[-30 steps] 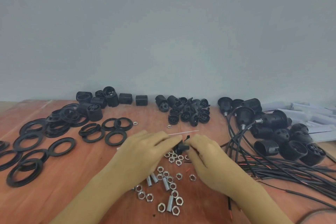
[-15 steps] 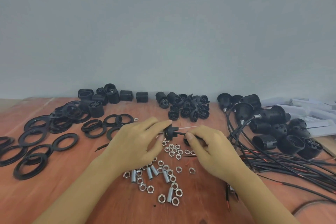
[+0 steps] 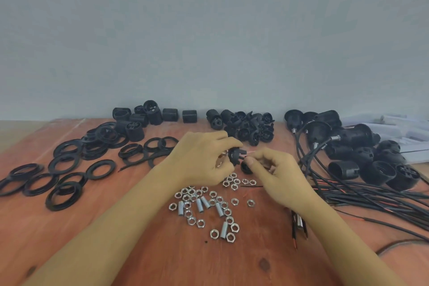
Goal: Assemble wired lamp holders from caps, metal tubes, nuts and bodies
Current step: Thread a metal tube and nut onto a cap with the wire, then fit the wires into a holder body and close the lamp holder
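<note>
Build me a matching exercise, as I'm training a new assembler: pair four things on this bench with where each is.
Things:
1 flat black rings
2 metal nuts
3 black cables
4 small black part

Places:
A pinched in the left hand
B far right
C far left
D centre, near edge

Pairs: 1-C, 2-D, 3-B, 4-A

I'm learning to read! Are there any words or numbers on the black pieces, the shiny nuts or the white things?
None: no text can be read anywhere.
Black lamp holder parts: any moulded marks are too small and blurred.
Nuts, white packs, wall: no writing shows.
</note>
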